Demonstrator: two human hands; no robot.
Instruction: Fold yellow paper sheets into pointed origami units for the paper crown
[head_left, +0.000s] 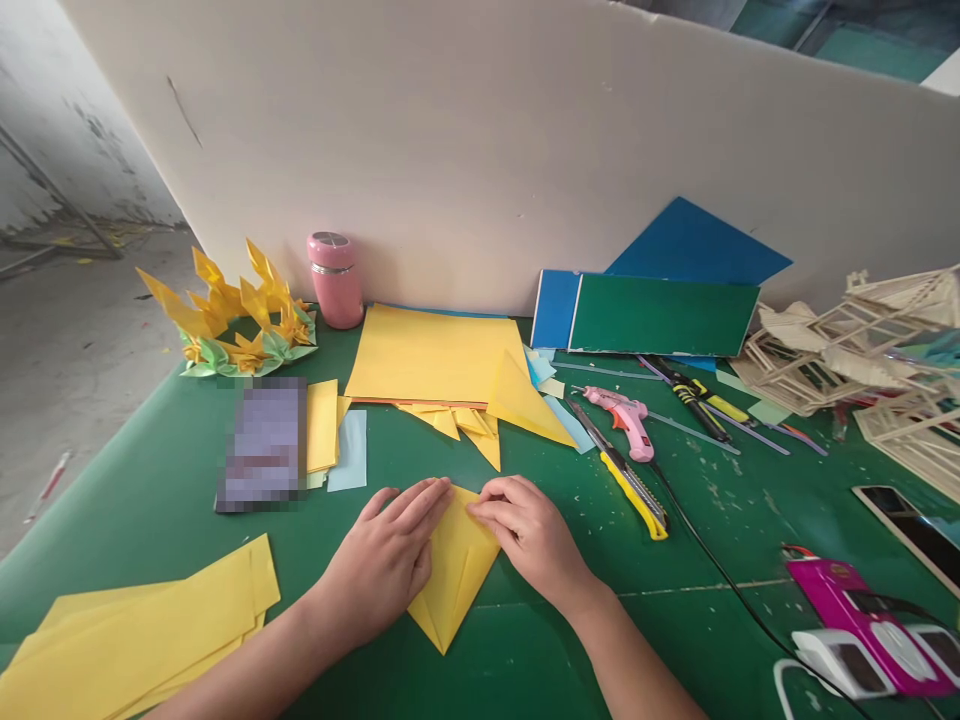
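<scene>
The green tabletop (pixel 547 645) carries a folded yellow paper kite (pixel 448 590) beneath the left hand (pixel 382 560) and pinched by the right hand (pixel 534 535), yellow paper sheets (pixel 157 635) left of this grip, a pink cylindrical flask (pixel 335 282) and broad yellow paper stack (pixel 427 355) beyond it, and a yellow-handled metal cutter (pixel 628 485) to its right.
</scene>
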